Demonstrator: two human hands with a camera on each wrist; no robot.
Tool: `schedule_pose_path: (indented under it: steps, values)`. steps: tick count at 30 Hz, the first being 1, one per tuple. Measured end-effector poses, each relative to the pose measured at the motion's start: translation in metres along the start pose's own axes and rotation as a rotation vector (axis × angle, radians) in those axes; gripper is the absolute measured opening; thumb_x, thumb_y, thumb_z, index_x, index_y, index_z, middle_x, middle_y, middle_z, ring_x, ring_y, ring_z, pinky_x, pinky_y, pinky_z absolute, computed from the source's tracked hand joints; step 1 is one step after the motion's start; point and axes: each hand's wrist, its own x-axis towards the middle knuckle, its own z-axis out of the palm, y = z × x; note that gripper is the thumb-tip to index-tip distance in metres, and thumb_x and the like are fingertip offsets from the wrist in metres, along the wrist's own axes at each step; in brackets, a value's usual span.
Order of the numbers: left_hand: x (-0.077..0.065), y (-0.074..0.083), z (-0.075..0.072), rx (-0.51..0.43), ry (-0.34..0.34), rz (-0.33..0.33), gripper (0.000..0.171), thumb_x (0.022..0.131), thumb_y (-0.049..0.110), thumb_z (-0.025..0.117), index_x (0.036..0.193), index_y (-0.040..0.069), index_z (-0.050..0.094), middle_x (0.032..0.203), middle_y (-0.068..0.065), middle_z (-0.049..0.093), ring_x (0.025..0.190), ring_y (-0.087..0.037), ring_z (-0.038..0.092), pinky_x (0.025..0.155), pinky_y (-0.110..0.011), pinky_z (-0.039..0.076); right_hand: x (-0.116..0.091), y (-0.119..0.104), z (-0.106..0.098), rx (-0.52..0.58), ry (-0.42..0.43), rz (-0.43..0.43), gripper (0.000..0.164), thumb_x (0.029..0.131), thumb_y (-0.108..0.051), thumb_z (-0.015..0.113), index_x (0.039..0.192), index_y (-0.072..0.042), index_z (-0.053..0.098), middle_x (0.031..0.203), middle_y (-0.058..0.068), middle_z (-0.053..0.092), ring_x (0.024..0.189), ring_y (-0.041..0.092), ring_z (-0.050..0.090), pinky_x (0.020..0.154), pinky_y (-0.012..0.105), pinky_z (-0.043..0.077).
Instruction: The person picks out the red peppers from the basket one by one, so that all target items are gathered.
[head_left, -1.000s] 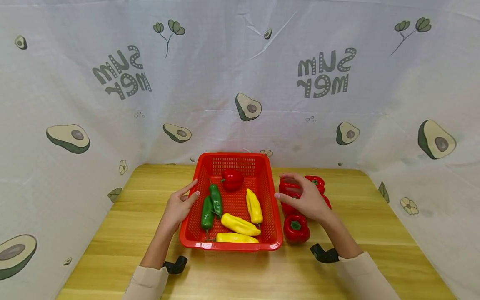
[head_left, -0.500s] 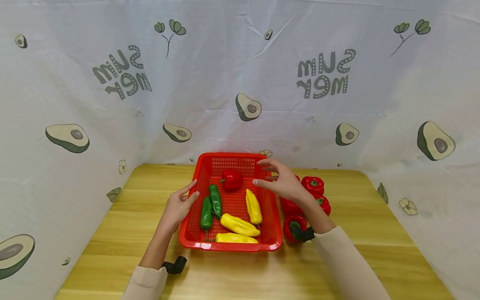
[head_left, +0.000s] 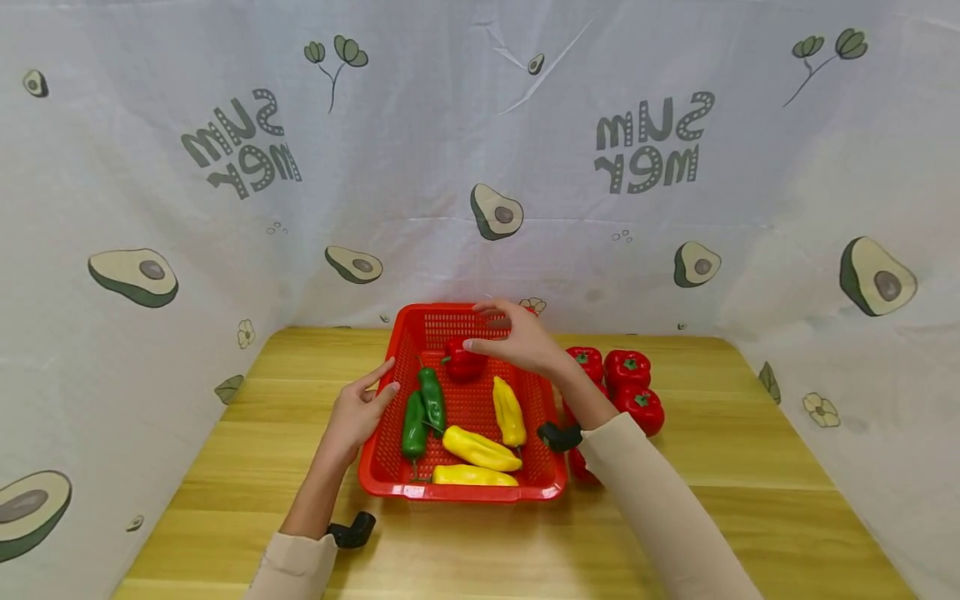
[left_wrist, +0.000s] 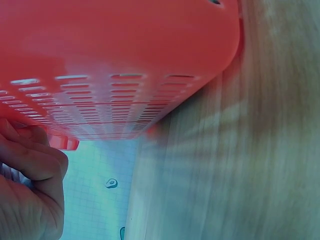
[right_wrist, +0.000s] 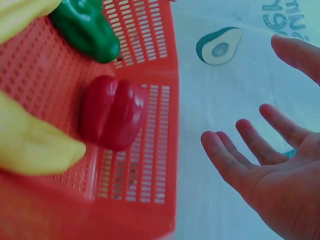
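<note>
A red plastic basket stands on the table, and my left hand holds its left rim, thumb over the edge. In the left wrist view, bent fingers lie against the basket's outer wall. My right hand hovers over the back right of the basket with fingers spread and nothing in them. Just below it is a red bell pepper, partly hidden by the thumb; the right wrist view shows this red bell pepper apart from the hand. Also inside lie two green peppers and three yellow peppers.
Several red bell peppers stand on the wooden table right of the basket, some hidden behind my right forearm. A printed white cloth walls off the back and both sides.
My right hand has moved left and away from me, from above the peppers on the right to over the basket's back part. The left hand stays at the rim.
</note>
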Motion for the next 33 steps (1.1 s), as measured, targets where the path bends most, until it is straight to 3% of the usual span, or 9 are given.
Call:
schedule_pose_path:
  steps: [7, 19, 28, 33]
  values:
    - [0.0, 0.0, -0.002, 0.004, 0.0, -0.003, 0.056, 0.103, 0.029, 0.066, 0.155, 0.027, 0.049, 0.075, -0.02, 0.069, 0.074, -0.032, 0.076, 0.067, -0.044, 0.064, 0.019, -0.002, 0.016, 0.045, -0.031, 0.011, 0.069, 0.089, -0.041, 0.079, 0.146, -0.014, 0.052, 0.151, 0.013, 0.051, 0.139, 0.041, 0.05, 0.107, 0.057, 0.051]
    - [0.002, 0.0, -0.001, -0.017, -0.012, -0.003, 0.054, 0.103, 0.027, 0.066, 0.155, 0.027, 0.049, 0.076, -0.022, 0.071, 0.072, -0.032, 0.076, 0.064, -0.04, 0.064, 0.037, 0.023, 0.04, 0.048, -0.056, 0.104, 0.074, 0.088, -0.039, 0.08, 0.15, -0.011, 0.049, 0.156, 0.014, 0.048, 0.147, 0.035, 0.042, 0.118, 0.055, 0.042]
    - [-0.014, 0.028, 0.0, -0.015, -0.031, -0.015, 0.054, 0.104, 0.016, 0.063, 0.156, 0.015, 0.048, 0.066, -0.018, 0.064, 0.067, -0.032, 0.073, 0.063, -0.041, 0.064, 0.037, 0.035, 0.047, -0.036, -0.133, 0.118, 0.078, 0.086, -0.035, 0.081, 0.154, -0.019, 0.046, 0.158, 0.013, 0.045, 0.14, 0.036, 0.045, 0.116, 0.06, 0.041]
    - [-0.019, 0.034, -0.001, -0.018, -0.041, 0.008, 0.055, 0.104, 0.016, 0.062, 0.156, 0.013, 0.047, 0.061, -0.012, 0.062, 0.064, -0.029, 0.072, 0.063, -0.039, 0.064, 0.039, 0.041, 0.049, -0.088, -0.198, 0.14, 0.084, 0.085, -0.028, 0.082, 0.157, -0.017, 0.042, 0.155, 0.013, 0.048, 0.135, 0.034, 0.049, 0.113, 0.054, 0.047]
